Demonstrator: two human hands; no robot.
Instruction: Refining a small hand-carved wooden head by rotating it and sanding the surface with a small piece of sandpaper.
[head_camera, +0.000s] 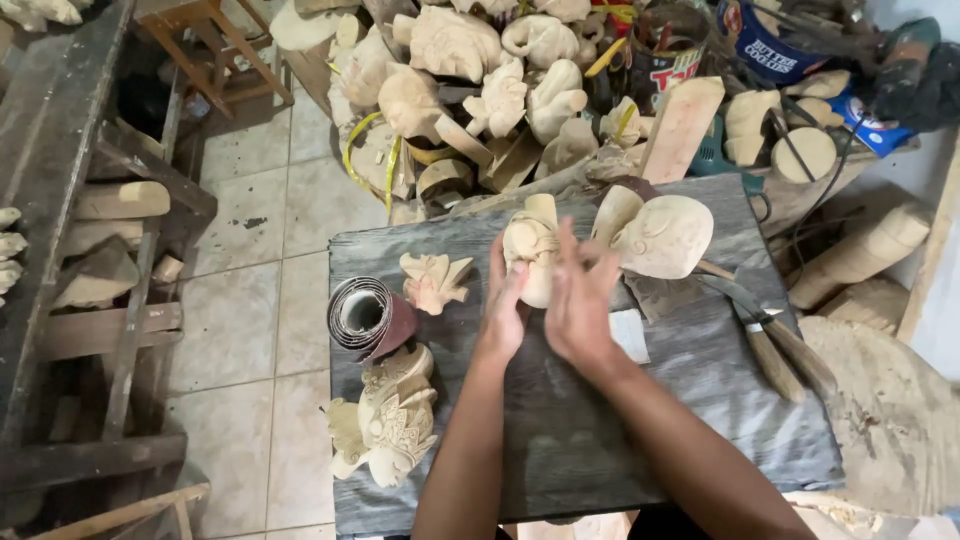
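Covering the dark table (600, 440), a grey cloth carries everything above a tiled floor (250, 300). Near its far edge, left hand (503, 315) and right hand (578, 300) grip a pale carved figure (530, 245). Sandpaper roll (368, 318) and 2 knives (775, 345) flank them.

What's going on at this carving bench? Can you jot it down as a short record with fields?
Surface: dark board
Left hand: holds a pale wooden carving
Right hand: fingers against the same carving
Left of hands: small carved piece, sandpaper roll, ornate carving
Right of hands: round carved head, knives
Behind: heap of unfinished carvings
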